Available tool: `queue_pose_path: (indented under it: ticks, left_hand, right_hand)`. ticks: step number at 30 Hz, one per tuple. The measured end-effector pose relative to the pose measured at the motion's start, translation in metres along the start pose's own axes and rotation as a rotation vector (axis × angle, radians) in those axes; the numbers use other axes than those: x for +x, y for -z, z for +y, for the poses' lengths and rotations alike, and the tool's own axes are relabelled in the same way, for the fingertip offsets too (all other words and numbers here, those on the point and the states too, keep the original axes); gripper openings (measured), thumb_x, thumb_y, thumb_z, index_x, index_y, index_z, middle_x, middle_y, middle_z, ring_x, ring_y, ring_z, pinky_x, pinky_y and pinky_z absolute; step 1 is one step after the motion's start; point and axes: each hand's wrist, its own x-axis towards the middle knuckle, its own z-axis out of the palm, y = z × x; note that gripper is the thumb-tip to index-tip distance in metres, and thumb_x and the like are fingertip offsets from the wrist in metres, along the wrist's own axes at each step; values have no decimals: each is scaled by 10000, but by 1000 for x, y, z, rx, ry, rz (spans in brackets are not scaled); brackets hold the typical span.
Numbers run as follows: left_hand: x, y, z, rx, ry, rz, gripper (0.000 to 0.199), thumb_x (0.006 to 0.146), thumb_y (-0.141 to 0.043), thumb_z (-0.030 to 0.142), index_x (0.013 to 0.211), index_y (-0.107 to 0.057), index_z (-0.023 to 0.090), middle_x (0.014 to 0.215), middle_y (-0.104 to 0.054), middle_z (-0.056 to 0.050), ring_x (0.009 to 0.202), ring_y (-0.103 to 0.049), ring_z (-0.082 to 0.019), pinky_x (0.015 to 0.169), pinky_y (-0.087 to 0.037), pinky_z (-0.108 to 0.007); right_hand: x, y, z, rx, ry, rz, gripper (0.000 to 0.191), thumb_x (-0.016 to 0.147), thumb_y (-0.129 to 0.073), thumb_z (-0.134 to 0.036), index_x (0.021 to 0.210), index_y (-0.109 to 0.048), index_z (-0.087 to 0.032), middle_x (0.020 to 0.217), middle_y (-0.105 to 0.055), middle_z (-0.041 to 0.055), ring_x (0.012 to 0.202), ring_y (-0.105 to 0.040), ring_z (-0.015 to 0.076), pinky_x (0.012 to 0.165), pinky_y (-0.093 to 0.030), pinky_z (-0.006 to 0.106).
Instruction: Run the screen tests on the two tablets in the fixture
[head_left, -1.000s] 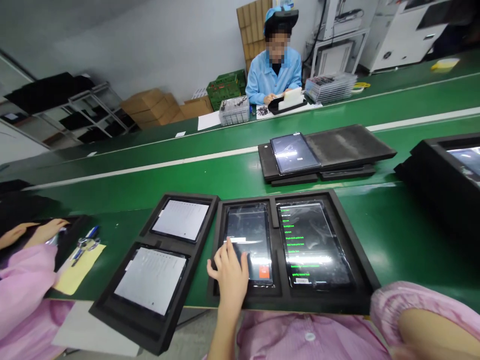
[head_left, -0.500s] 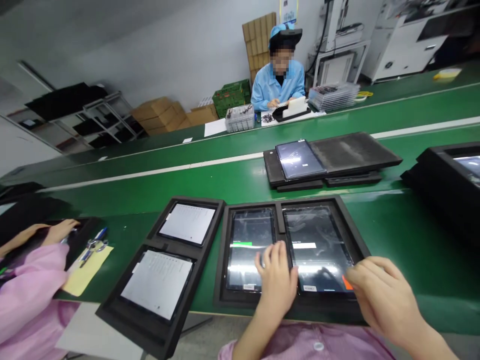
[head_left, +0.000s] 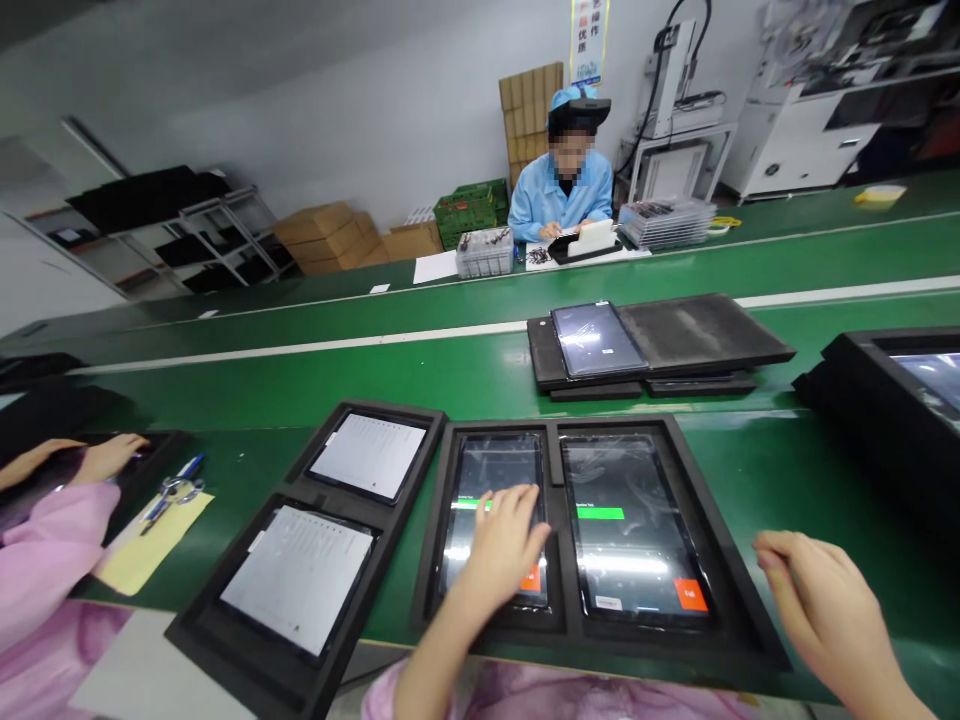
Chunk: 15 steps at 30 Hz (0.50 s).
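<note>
A black foam tray point(head_left: 660, 652) holds two tablets side by side in front of me. My left hand point(head_left: 504, 550), fingers spread, is over the left tablet point(head_left: 499, 458), touching or just above its screen. That screen shows a green bar and an orange button, partly covered by my hand. On the right tablet point(head_left: 637, 565) there is a green bar and an orange "Fail" button. My right hand point(head_left: 825, 605) is off the tray's right side, above the green table, its fingers curled in and nothing visible in them.
Another foam tray point(head_left: 349, 580) with two white-screened tablets lies to the left. Beyond are stacked foam trays point(head_left: 712, 325) with a tablet point(head_left: 600, 340) on top. More black trays point(head_left: 847, 400) stand at right. A pink-sleeved co-worker's hands point(head_left: 109, 458) are far left; a blue-coated person point(head_left: 562, 195) sits opposite.
My right hand has moved right, away from the right tablet, whose bar turned from white to green. My left hand has shifted left onto the left tablet.
</note>
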Motion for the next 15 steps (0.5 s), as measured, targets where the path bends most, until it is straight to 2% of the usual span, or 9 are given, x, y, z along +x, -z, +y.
queue_pose_path:
  ticks: [2, 4, 6, 8, 11, 15]
  left_hand:
    - [23, 22, -30, -56, -62, -42, 395, 1005, -448, 289, 1380, -546, 216, 1359, -608, -107, 1269, -563, -255, 1140, -434, -469]
    - [51, 33, -50, -70, -109, -16, 383, 997, -430, 238, 1358, -552, 205, 1351, -602, -105, 1264, -578, -227, 1118, -465, -392]
    - [77, 33, -57, -15, -122, 25, 407, 988, -424, 199, 1384, -512, 181, 1356, -592, -121, 1256, -590, -231, 1096, -486, -389]
    - [91, 26, -55, 51, -131, 35, 433, 982, -453, 195, 1413, -470, 157, 1363, -589, -138, 1241, -602, -254, 1072, -504, -410]
    - [92, 14, -49, 141, -221, 33, 473, 985, -515, 257, 1440, -429, 156, 1358, -602, -138, 1210, -621, -273, 1039, -518, -421]
    - [78, 11, -51, 296, -361, 12, 435, 1022, -478, 351, 1430, -444, 207, 1160, -697, -80, 963, -712, -222, 858, -567, -350]
  right_hand:
    - [17, -21, 16, 50, -22, -131, 212, 1055, -381, -290, 971, -564, -227, 871, -624, 47, 767, -603, 223, 722, -452, 365]
    - [37, -49, 29, 18, -35, -252, 228, 1058, -411, -322, 1061, -619, -230, 1029, -640, 79, 930, -616, 246, 830, -489, 391]
    - [56, -79, 36, -67, -58, -305, 243, 1043, -507, -366, 1208, -626, -233, 1240, -594, 104, 1118, -567, 283, 977, -469, 472]
    - [70, -106, 39, -118, -67, -302, 345, 1018, -599, -409, 1315, -588, -234, 1388, -511, 115, 1224, -509, 307, 1049, -432, 536]
    - [80, -131, 40, -140, -48, -286, 389, 1014, -626, -420, 1349, -570, -231, 1456, -458, 118, 1258, -493, 309, 1068, -435, 546]
    - [77, -138, 43, -151, -13, -276, 382, 1004, -641, -423, 1339, -578, -251, 1439, -483, 115, 1258, -492, 318, 1056, -438, 564]
